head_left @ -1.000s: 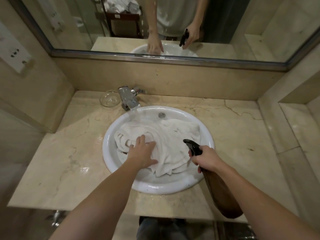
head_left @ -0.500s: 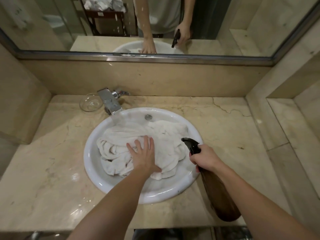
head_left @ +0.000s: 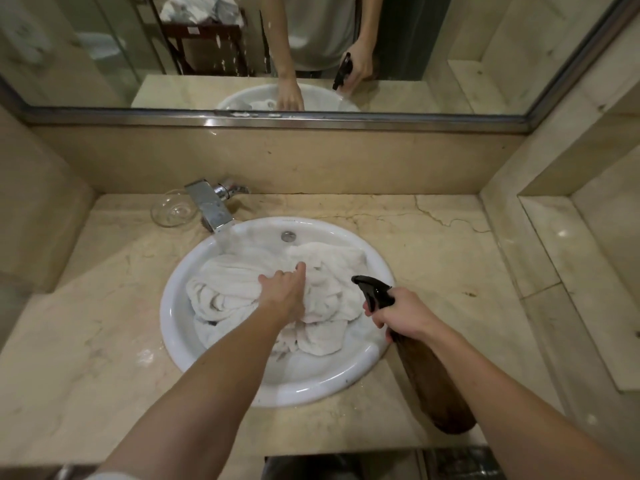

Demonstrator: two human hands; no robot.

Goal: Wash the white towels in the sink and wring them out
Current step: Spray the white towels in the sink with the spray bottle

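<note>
A heap of wet white towels [head_left: 242, 289] fills the round white sink [head_left: 311, 382]. My left hand [head_left: 284, 294] lies on the middle of the heap with its fingers curled into the cloth, gripping a fold. At the sink's right rim, my right hand [head_left: 403, 315] holds a brown spray bottle [head_left: 436, 386] by the neck. The bottle's black nozzle [head_left: 369, 285] points left over the towels, and its body slants down towards me over the counter.
A chrome faucet [head_left: 207, 206] reaches over the sink's back left rim, with a clear glass dish [head_left: 171, 213] beside it. The marble counter [head_left: 450, 254] runs to a raised ledge [head_left: 554, 258] on the right. A mirror [head_left: 450, 46] spans the back wall.
My left hand slid right across the towels and its flat, spread fingers curled into the cloth. The right hand keeps the spray bottle at the rim. My view moved between the frames.
</note>
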